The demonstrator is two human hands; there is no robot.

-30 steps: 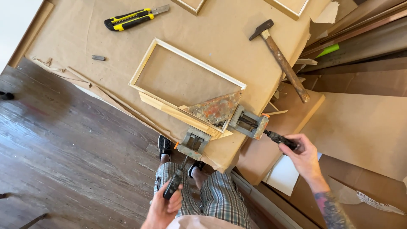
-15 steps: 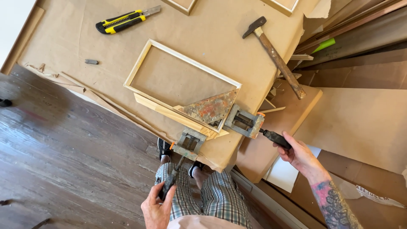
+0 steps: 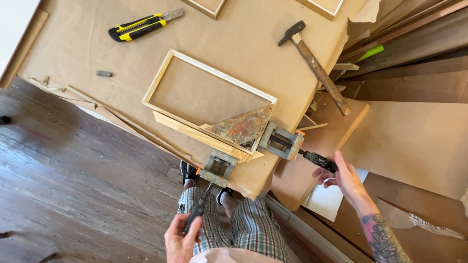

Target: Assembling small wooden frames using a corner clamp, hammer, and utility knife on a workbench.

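Observation:
A light wooden frame [image 3: 165,78] lies on a table covered in brown paper [image 3: 243,34]. Its near corner sits in a rusty corner clamp [image 3: 243,127] that has two screw jaws. My left hand [image 3: 181,239] is closed around the black handle [image 3: 195,214] of the lower jaw's screw. My right hand [image 3: 343,179] grips the black handle [image 3: 318,159] of the right jaw's screw, fingers wrapped on its end. A loose wooden strip [image 3: 190,130] lies under the frame's near edge.
A hammer [image 3: 316,68] lies at the table's right edge, a yellow-and-black utility knife [image 3: 141,25] at the far side. More frames [image 3: 207,6] poke in at the top. Boards and cardboard [image 3: 414,131] stack to the right. Dark wood floor [image 3: 73,185] lies on the left.
My right hand has shifted its grip on the right handle, wrist turned, fingers now more spread. My left hand stays on the lower handle. The view has drifted slightly.

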